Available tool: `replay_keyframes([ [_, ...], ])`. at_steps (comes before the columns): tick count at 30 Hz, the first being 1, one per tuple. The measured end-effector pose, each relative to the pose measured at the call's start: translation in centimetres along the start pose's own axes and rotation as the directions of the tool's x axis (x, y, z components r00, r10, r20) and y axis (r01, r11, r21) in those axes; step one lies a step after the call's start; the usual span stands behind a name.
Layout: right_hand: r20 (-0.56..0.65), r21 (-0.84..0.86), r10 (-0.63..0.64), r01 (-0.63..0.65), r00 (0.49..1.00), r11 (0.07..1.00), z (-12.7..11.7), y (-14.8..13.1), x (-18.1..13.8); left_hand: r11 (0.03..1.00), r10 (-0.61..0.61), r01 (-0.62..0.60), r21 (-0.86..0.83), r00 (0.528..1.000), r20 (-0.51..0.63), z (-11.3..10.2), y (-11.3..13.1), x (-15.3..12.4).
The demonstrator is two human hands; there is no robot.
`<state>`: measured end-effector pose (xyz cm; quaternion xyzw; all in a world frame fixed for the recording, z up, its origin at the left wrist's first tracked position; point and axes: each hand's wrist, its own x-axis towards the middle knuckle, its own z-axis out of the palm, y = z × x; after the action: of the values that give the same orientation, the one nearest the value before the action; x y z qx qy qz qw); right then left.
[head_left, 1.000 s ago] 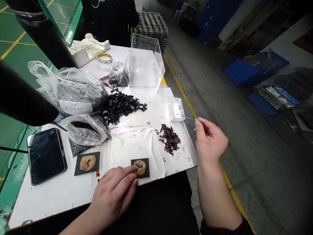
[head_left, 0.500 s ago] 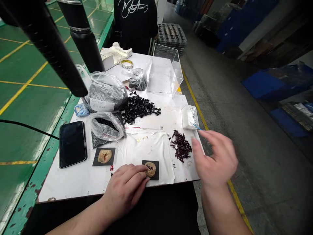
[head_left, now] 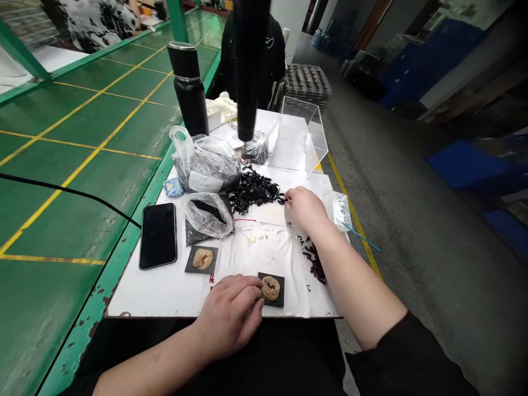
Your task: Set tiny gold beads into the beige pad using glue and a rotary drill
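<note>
My left hand (head_left: 234, 308) rests at the table's front edge, fingers closed against the left side of a black square pad (head_left: 280, 301). On that pad sits a round tan lump (head_left: 272, 288) with small dark red pieces in its hollow. My right hand (head_left: 306, 208) reaches to the right end of a pile of small black pieces (head_left: 256, 190), its fingertips pinched at one black piece (head_left: 282, 200). Partly behind my right forearm lies a pile of dark red pieces (head_left: 317, 268). A blue stick (head_left: 363, 237) leans out of a small clear box (head_left: 341, 209).
A second pad (head_left: 211, 266) bears another tan lump (head_left: 203, 258). Leftward are a phone (head_left: 158, 236), an open bag of black grains (head_left: 206, 217), a larger bag (head_left: 214, 165) and a black bottle (head_left: 192, 104). A clear acrylic case (head_left: 303, 137) stands behind. A dark blurred post (head_left: 247, 71) hangs in front.
My right hand has let go of the blue stick at the small box and moved left to the black pieces. My left hand stays at the pad. The view has swung left.
</note>
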<state>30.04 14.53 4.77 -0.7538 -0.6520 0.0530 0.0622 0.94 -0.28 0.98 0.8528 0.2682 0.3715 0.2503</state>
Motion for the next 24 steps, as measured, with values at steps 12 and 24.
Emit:
replay_keyframes([
  [12,-0.076,0.274,-0.086,0.103,0.993,0.956,-1.7,-0.5,-5.5,1.000,-0.013,0.013,-0.017,1.000,-0.007,0.1,-0.1,0.1],
  [24,-0.075,0.548,-0.134,0.153,0.988,0.823,-1.0,-0.3,-16.8,0.999,-0.007,0.006,-0.049,1.000,-0.003,0.0,-0.3,0.0],
])
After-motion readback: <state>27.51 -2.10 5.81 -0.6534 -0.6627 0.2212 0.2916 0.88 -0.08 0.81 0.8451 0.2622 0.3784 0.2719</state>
